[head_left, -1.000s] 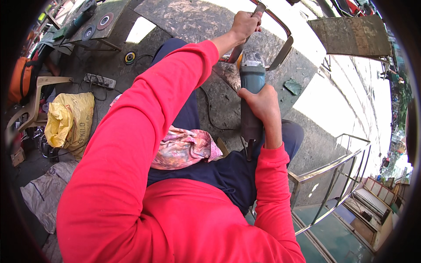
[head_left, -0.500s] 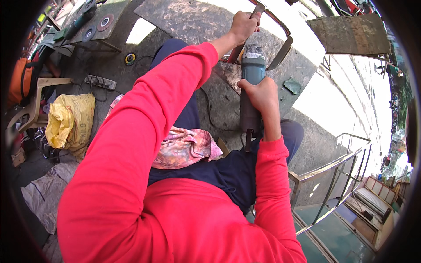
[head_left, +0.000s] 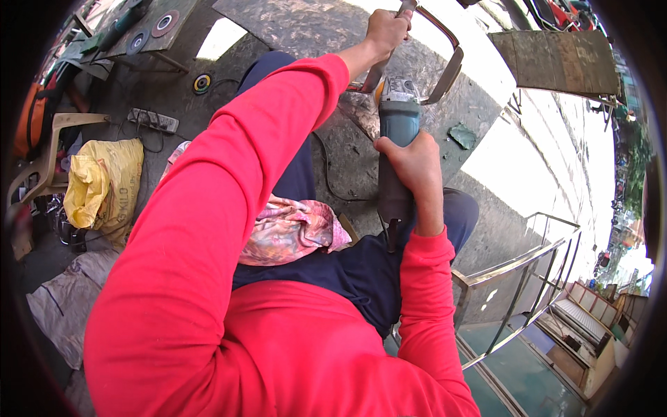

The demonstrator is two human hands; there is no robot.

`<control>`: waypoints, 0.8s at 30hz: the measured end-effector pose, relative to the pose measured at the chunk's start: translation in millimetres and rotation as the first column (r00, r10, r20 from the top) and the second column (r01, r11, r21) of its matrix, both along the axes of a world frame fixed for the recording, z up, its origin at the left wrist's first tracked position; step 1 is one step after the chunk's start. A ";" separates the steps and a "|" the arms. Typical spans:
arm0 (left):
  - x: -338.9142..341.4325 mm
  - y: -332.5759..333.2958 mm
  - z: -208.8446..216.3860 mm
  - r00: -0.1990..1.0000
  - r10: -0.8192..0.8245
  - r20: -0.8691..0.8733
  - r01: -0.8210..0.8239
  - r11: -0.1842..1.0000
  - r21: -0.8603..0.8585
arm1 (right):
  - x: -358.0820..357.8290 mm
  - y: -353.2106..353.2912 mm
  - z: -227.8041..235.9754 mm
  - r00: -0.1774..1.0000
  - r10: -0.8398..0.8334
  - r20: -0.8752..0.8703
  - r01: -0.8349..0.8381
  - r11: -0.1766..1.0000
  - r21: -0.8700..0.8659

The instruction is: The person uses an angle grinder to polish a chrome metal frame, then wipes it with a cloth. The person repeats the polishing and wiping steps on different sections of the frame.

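Stained floor spreads beneath a blue grinder, clasped in the right grip. Beyond the grinder, the left grip curls tightly around a metal frame.

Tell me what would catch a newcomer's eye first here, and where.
The vivid red long-sleeved top fills the lower middle. Above it, near the top centre, the right hand grips a teal-and-black angle grinder and the left hand holds a metal frame. A yellow sack stands at the left.
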State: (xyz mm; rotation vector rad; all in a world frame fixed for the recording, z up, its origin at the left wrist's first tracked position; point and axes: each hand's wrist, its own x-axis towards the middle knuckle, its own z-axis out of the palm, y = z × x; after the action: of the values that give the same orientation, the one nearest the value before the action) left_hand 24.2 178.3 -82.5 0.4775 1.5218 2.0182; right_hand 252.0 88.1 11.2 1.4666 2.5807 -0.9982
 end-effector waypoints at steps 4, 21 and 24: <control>-0.3 5.4 -3.8 0.999 0.039 -0.008 -0.038 0.994 0.106 | -5.2 -2.9 4.5 0.999 -0.003 0.050 0.001 0.999 0.038; 2.3 -4.9 8.7 1.000 0.007 0.027 -0.008 1.000 0.024 | -9.1 -2.3 8.1 0.998 0.000 0.057 0.000 1.000 0.000; 3.3 -7.3 11.2 0.999 -0.022 0.039 0.019 0.998 0.061 | -11.3 -1.5 8.6 0.999 0.005 0.053 -0.004 1.000 -0.017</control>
State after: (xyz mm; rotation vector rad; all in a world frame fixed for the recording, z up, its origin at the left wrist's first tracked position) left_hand 27.6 171.0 -71.2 0.4726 1.4303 2.0508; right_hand 240.7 86.6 19.8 1.4624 2.5317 -0.9649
